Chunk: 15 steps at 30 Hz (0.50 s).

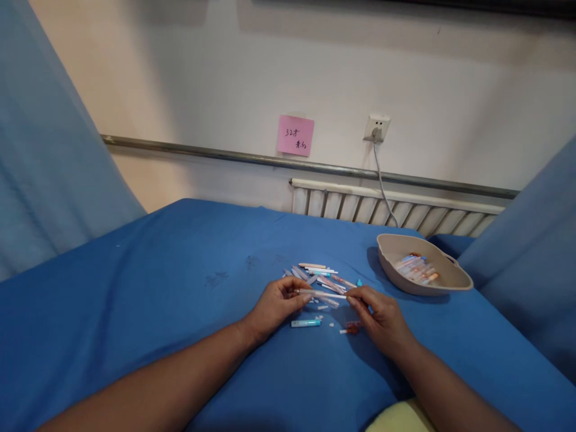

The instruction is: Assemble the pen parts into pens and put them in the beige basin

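**Trainee:** What was the state of each hand?

**Instructor:** The left hand [279, 303] was closed in a pinch, thumb against fingers, on the left end of a slender whitish rod [332, 294]. The right hand [379, 316] pinched the opposite end in the same way. Whether the rod was one part or several could not be told.

**Trainee:** State the position of the rod.

**Instructor:** It spanned the gap between the two hands, nearly level, in front of a loose pile of pen-like parts [312, 265]. The pile lay on a blue cloth [252, 378].

**Trainee:** Which parts lay nearer the wearer?

**Instructor:** A turquoise tube [306, 323] lay crosswise near the left hand. A dark red piece [353, 329] lay near the right hand. Small white fragments were scattered between them.

**Trainee:** And to the right?

**Instructor:** A beige basin [454, 283] rested on the cloth, well apart from the left hand. It contained a cluster of slender assorted sticks [416, 268], too blurred to identify singly.

**Trainee:** Identify the wall fittings.

**Instructor:** A metal rail [234, 155] ran above a white radiator [330, 204]. A pink note [295, 135] was fixed above the rail, left of a socket [377, 128] with a plug inserted.
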Motion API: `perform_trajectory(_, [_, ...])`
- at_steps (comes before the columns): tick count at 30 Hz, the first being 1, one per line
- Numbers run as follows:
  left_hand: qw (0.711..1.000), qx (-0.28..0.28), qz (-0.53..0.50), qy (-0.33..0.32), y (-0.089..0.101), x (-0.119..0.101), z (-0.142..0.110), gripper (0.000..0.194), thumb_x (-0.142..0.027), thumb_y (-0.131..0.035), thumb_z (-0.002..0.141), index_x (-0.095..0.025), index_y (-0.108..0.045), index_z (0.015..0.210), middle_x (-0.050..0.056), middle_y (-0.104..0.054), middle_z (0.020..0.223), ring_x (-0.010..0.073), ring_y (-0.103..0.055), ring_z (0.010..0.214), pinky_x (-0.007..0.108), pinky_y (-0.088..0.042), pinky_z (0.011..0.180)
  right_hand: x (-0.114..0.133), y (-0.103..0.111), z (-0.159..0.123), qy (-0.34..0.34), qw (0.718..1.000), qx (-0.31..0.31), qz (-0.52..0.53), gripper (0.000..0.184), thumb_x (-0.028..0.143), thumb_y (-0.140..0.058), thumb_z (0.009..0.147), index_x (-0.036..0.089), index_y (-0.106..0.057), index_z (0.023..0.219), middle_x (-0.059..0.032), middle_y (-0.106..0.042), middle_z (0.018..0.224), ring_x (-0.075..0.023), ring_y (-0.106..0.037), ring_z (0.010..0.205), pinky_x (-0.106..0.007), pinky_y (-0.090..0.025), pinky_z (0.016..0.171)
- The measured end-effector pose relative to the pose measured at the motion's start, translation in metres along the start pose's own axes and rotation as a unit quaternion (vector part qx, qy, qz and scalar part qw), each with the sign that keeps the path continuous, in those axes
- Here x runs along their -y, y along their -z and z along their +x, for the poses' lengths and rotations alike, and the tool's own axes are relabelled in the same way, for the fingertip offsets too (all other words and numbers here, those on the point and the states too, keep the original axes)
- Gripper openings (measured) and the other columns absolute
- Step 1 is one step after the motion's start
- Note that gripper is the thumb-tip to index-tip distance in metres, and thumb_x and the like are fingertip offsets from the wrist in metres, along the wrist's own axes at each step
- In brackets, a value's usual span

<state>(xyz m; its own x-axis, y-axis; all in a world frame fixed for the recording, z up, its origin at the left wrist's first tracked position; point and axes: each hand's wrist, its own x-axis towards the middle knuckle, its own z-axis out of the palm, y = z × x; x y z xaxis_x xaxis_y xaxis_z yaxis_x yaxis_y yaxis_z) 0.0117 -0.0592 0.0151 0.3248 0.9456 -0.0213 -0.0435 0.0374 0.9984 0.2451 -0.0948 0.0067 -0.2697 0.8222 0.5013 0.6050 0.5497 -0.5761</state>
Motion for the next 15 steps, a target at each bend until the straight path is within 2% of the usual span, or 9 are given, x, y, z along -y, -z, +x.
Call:
perform_trajectory(4, [1.000,0.014,-0.022,0.011,-0.009,0.001,-0.007,0.034,-0.034,-0.079,0.058,-0.013,-0.063,0.080,0.000,-0.061,0.069,0.0094,-0.051,0.057,0.020,-0.039,0.054,0.009,-0.004,-0.006,-0.046,0.996,0.056,0.044,0.019,0.030,-0.040,0.092,0.024,-0.055,0.100,-0.0004,-0.063,0.071,-0.0140,-0.060,0.056,-0.025,-0.047,0.054])
perform_trajectory(7, [0.999,0.019,-0.025,0.015,-0.012,0.000,-0.010,0.031,-0.034,-0.078,0.059,-0.014,-0.063,0.078,-0.001,-0.059,0.064,0.0087,-0.049,0.055,0.020,-0.037,0.053,0.016,-0.006,-0.009,-0.054,0.994,0.073,0.067,0.021,0.032,-0.037,0.094,0.023,-0.049,0.109,0.0003,-0.062,0.066,-0.0154,-0.060,0.055,-0.026,-0.046,0.053])
perform_trajectory(12, [0.999,0.037,-0.019,0.020,-0.012,-0.001,-0.012,0.031,-0.035,-0.079,0.059,-0.013,-0.065,0.076,-0.001,-0.058,0.062,0.0095,-0.049,0.055,0.020,-0.036,0.052,0.020,-0.006,-0.009,-0.075,0.989,0.075,0.101,0.021,0.034,-0.035,0.094,0.023,-0.050,0.105,0.0019,-0.059,0.060,-0.0138,-0.056,0.050,-0.024,-0.042,0.048])
perform_trajectory(15, [0.998,0.055,0.018,0.010,-0.011,0.000,-0.012,0.027,-0.034,-0.077,0.061,-0.014,-0.066,0.074,-0.001,-0.057,0.060,0.0097,-0.048,0.054,0.020,-0.036,0.052,0.020,-0.006,-0.009,-0.095,0.986,0.062,0.122,0.022,0.035,-0.036,0.094,0.023,-0.052,0.103,0.0028,-0.057,0.057,-0.0129,-0.053,0.047,-0.023,-0.040,0.045])
